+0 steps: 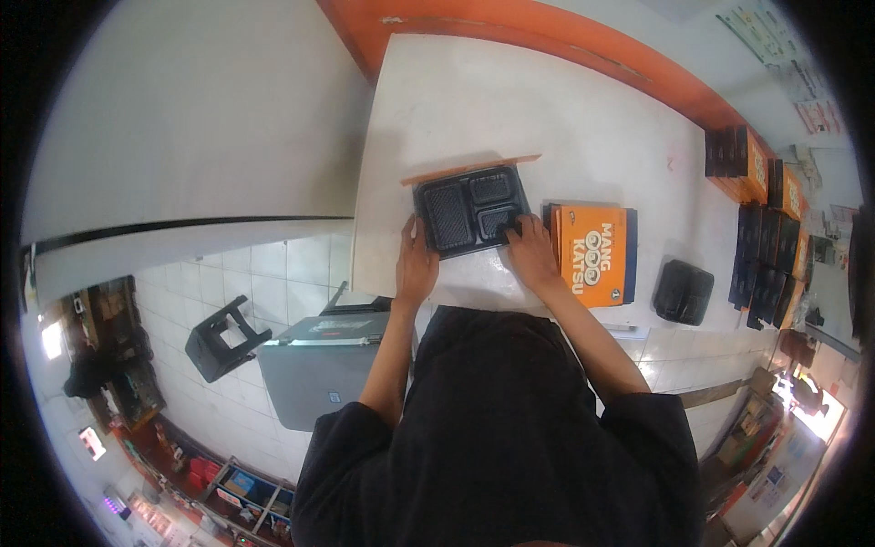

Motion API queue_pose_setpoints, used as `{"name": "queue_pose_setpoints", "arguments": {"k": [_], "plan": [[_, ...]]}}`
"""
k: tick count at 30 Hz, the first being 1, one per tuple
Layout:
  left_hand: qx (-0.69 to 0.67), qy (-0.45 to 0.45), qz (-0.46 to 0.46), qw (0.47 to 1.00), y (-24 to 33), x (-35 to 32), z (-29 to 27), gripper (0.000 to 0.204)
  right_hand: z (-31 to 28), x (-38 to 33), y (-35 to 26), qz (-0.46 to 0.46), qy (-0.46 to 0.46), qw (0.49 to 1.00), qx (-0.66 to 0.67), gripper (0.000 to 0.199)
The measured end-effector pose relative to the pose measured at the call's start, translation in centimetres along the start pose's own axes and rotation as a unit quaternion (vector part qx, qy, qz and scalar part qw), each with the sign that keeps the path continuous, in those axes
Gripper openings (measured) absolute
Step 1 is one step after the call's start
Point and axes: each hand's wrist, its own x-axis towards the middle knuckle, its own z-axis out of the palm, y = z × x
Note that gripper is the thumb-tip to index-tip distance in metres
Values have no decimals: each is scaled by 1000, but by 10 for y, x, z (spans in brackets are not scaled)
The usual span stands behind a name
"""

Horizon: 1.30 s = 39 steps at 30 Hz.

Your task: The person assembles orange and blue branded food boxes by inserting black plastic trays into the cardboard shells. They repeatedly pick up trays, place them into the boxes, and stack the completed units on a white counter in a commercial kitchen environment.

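Note:
A black plastic bento tray (pixel 472 217) with three compartments lies on the white table in front of me. A thin orange-brown cardboard flap (pixel 469 169) sticks out along its far edge. My left hand (pixel 416 264) grips the tray's near left corner, fingers along its side. At the near right corner my right hand (pixel 531 251) is closed on the rim, its thumb and fingertips over the edge. Just right of that hand lies a stack of flat orange-and-black printed cartons (pixel 597 255). Farther right, near the table's front edge, sits a stack of black trays (pixel 684 292).
The white table (pixel 510 109) has a wall with an orange band (pixel 565 41) behind it. Folded orange-and-black boxes (pixel 766 246) are piled at its right end. To my left on the tiled floor stand a grey lidded bin (pixel 314 374) and a black stool (pixel 226 337).

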Motion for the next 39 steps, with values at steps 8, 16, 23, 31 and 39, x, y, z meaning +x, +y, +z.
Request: {"name": "queue_pose_setpoints", "arguments": {"k": [8,16,23,31,39], "plan": [[37,34,25,998,-30,45,-1,54,24,36,12,5,23,998,61,28],[112,86,66,988,-34,174,-8,50,-37,112,5,19,163,982,96,35],[113,101,154,976,-82,304,3,32,-120,-29,166,284,231,915,171,39],[205,89,117,968,-61,357,-39,56,-72,-235,300,520,93,845,-79,55],[77,-127,268,952,119,123,93,65,-74,-162,187,432,96,876,192,51]]}}
